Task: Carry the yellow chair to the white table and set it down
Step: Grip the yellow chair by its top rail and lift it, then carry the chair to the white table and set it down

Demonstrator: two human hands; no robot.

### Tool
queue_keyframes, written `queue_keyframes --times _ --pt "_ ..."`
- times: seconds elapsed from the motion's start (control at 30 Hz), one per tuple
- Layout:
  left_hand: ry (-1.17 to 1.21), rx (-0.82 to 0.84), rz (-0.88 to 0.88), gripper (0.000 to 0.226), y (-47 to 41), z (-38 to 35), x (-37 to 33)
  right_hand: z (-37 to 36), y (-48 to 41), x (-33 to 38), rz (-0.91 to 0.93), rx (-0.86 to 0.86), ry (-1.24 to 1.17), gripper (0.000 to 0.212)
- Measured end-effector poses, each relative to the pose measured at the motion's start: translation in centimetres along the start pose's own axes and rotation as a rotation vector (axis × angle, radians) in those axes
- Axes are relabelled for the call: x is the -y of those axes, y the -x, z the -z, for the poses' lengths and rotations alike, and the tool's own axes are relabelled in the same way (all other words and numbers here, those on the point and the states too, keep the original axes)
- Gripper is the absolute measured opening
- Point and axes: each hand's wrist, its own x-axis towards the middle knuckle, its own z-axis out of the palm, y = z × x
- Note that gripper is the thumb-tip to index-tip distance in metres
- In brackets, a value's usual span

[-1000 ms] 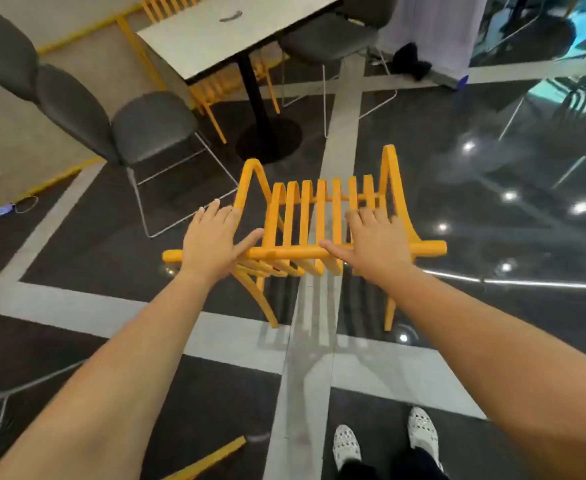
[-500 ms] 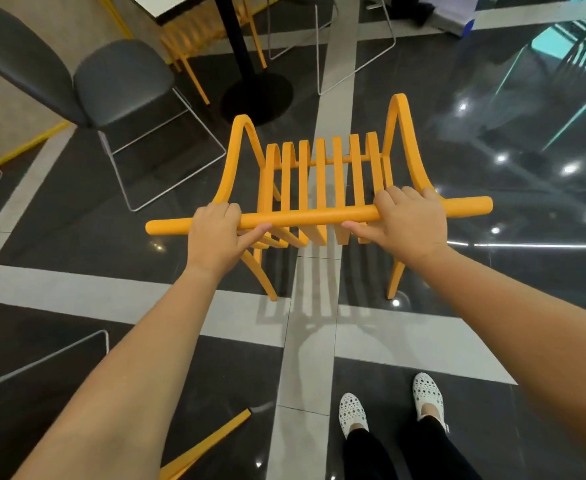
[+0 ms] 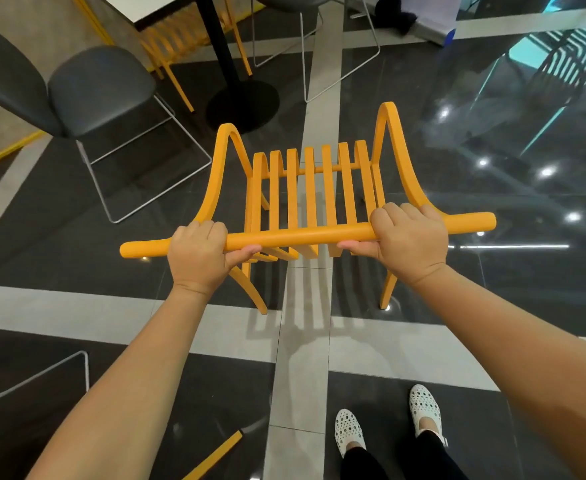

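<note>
White table [image 3: 166,8] mostly cropped; chair's [image 3: 314,188] front legs seem hidden

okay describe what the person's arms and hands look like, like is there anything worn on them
Both forearms are bare as far as the frame shows: no sleeves, gloves or watch. The left hand and right hand show no rings or bands on the visible fingers and wrists. Elsewhere, the person wears black trousers and white perforated slip-on shoes.
</note>
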Motion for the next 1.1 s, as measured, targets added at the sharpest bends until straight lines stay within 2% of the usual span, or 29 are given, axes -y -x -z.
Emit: queue_keyframes --times 0.47,1.1 --pt "-0.008 -0.038 -0.027 0.079 -1.4 -1.3 0.5 -1.5 -1.0 -0.7 0.004 -0.054 0.013 0.068" --pt "-0.001 -0.024 -0.007 0.077 -11.2 -7.9 2.2 -9.4 -9.4 -6.6 0.027 -0.156 0.029 0.072"
